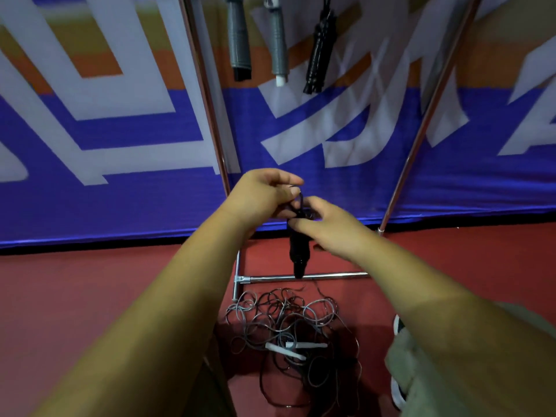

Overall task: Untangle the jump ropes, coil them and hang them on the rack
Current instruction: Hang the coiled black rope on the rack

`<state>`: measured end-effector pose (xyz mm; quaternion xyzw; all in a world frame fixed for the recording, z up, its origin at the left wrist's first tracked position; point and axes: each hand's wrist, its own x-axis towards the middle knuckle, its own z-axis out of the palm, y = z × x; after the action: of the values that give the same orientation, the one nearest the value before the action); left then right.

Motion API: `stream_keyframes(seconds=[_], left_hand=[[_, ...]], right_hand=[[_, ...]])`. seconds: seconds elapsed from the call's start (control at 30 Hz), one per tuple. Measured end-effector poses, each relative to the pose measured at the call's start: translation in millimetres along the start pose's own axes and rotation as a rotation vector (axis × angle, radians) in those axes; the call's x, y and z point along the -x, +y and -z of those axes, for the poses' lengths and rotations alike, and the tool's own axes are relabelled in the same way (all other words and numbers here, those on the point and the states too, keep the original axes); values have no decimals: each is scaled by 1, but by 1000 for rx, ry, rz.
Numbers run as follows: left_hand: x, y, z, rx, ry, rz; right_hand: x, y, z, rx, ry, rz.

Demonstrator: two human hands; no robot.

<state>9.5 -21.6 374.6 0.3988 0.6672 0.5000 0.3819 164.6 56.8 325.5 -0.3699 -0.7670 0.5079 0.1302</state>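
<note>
Both hands meet at the centre over a black jump rope. My left hand [264,197] pinches a thin black cord loop near its top. My right hand [328,227] grips the cord just above the black handles [298,254], which hang straight down. On the red floor below lies a tangled pile of grey and black ropes [288,329] with white handles [298,349] in it. Three coiled ropes hang at the top from the metal rack [210,115]: a dark grey one [239,40], a light grey one [278,46] and a black one [320,52].
The rack's base bar [307,277] runs across the floor just behind the pile, and its right upright [421,124] slants beside a blue, white and orange banner [120,139]. A shoe [398,326] and trouser leg stand at the lower right.
</note>
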Motion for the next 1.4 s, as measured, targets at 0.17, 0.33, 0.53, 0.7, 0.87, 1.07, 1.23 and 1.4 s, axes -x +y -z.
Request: stream_keyframes(seconds=[0.17, 0.33, 0.53, 0.7, 0.87, 1.07, 1.23, 1.4], left_hand=[[16, 59, 2, 28, 58, -48], [32, 128, 7, 45, 102, -201], [41, 185, 12, 100, 66, -328], [32, 215, 6, 133, 145, -366], [16, 242, -5, 86, 195, -379], [-16, 272, -17, 47, 206, -426], [-56, 294, -24, 85, 216, -427], [-105, 306, -36, 95, 258, -421]], right_hand=[[19, -54, 32, 135, 197, 174], [33, -114, 64, 0, 315, 220], [53, -167, 103, -116, 396, 293], [53, -192, 136, -62, 487, 350], [43, -202, 162, -45, 523, 359], [15, -213, 197, -104, 533, 312], [-22, -221, 227, -168, 559, 269], [-60, -230, 249, -258, 564, 200]])
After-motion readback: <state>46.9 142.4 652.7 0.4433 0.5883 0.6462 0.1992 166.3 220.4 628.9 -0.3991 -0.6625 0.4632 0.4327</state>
